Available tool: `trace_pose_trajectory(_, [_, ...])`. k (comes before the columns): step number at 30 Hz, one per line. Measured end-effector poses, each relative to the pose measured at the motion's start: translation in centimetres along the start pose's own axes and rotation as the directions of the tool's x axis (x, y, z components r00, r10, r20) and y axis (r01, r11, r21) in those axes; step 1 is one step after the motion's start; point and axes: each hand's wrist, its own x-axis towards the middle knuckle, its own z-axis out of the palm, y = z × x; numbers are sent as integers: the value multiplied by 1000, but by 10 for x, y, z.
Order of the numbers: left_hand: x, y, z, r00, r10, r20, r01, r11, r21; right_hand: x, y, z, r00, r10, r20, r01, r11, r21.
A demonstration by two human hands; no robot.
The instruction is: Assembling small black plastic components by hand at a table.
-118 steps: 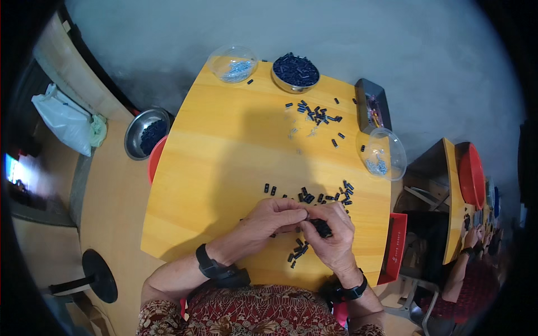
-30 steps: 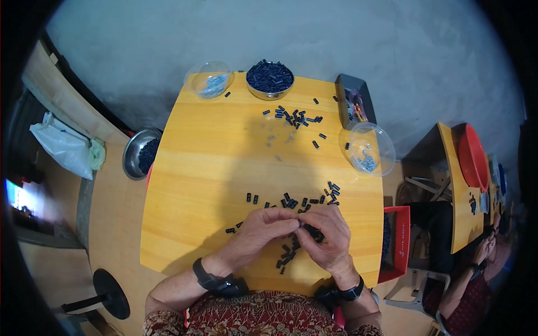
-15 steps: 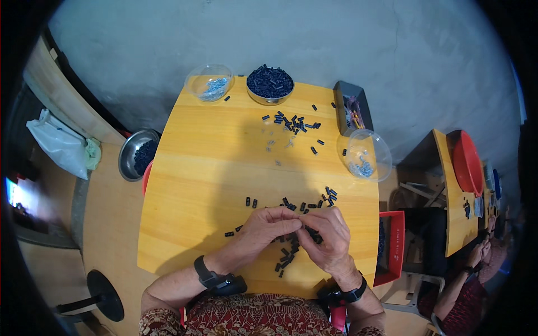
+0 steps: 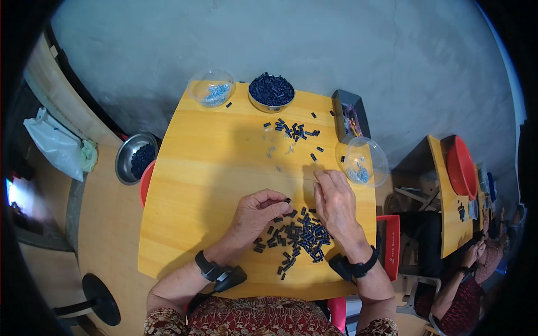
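Between the thumb and fingertips of my left hand is a small black plastic piece, its end showing past the fingers. My right hand is apart from it, farther right and forward, palm down over the table. Its fingers reach forward with the thumb a little away from them, and I see nothing held there. Under and between the hands lies a loose pile of small black plastic pieces. Farther off, another scatter of black pieces lies with small clear bits beside it.
At the table's far edge stand a clear bowl of small silvery parts, a metal bowl heaped with black pieces and a grey tray. A second clear bowl stands right. Red box beside the table; another person sits right.
My hands have parted. The right one has moved forward and right, away from the left, which has shifted slightly; the black piece and the near pile now show more.
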Motion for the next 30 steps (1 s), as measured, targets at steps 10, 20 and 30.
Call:
trace_pose_trajectory(10, [-6,-1,-14,996,80,-36,-82,996,-37,24,31,51,983,126,135,-57,901,-429])
trace_pose_trajectory(20, [-10,3,-12,997,68,-41,-69,997,-26,24,43,58,994,89,65,-72,971,-230])
trace_pose_trajectory(30, [-10,2,-14,995,80,-52,-81,997,-7,12,39,27,925,369,94,-380,876,299])
